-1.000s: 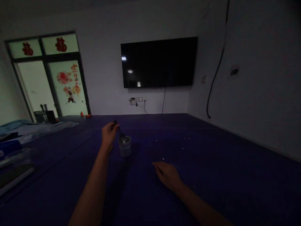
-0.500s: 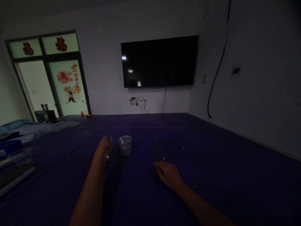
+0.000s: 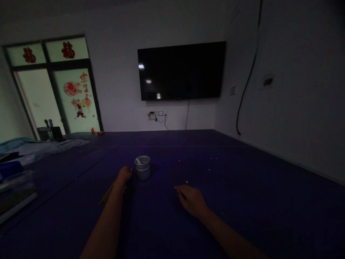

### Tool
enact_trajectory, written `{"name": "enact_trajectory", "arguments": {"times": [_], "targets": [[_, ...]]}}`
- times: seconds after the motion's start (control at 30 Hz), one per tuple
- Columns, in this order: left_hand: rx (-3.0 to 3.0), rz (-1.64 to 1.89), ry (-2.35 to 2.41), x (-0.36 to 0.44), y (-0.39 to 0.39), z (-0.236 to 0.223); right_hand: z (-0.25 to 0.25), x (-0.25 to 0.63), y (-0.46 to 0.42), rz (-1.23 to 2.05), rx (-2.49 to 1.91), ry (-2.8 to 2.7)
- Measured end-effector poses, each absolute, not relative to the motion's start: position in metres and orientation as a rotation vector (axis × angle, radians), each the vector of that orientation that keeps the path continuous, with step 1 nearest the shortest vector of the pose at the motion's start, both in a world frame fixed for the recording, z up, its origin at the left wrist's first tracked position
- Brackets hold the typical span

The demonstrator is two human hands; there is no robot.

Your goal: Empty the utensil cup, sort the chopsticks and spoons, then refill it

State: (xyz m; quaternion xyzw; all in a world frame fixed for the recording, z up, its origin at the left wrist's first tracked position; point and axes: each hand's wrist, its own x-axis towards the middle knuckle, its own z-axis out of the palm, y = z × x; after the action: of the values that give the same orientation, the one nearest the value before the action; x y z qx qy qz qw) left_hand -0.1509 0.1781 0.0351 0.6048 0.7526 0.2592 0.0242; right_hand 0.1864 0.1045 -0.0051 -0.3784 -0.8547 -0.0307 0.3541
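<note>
My left hand [image 3: 124, 175] rests low on the dark blue table surface [image 3: 242, 187], just left of a small metal cup [image 3: 142, 168]. Its fingers are curled shut, and thin wooden sticks [image 3: 107, 196] run from under it back along my forearm. A small pale utensil end [image 3: 138, 160] leans inside the cup. My right hand [image 3: 192, 200] lies on the surface to the right and nearer me, palm down with fingers loosely spread, holding nothing. The room is dim and fine detail is hard to see.
A black TV [image 3: 182, 70] hangs on the far wall, above sockets with cables [image 3: 157, 115]. A glass door with red decorations [image 3: 54, 97] is at the left. Plastic sheets and boxes [image 3: 18, 172] lie along the left edge. Small white specks dot the surface.
My left hand left the utensil it held over the cup inside it, dropped to the table left of the cup and closed on the sticks. My right hand stayed put.
</note>
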Motion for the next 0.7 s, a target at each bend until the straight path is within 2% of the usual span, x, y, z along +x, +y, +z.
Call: {"name": "enact_trajectory", "arguments": {"times": [0.13,0.4,0.7], "targets": [[1.832,0.831,2.38,-0.154,0.174,0.045,-0.005,0.187,0.104,-0.07,-0.967,-2.218],[1.899,1.174,2.309,-0.139,0.17,0.09,-0.005,0.187,0.105,-0.044,-0.965,-2.216],[1.91,1.186,2.306,-0.11,0.168,0.084,-0.007,0.187,0.106,-0.085,-0.964,-2.213]]}}
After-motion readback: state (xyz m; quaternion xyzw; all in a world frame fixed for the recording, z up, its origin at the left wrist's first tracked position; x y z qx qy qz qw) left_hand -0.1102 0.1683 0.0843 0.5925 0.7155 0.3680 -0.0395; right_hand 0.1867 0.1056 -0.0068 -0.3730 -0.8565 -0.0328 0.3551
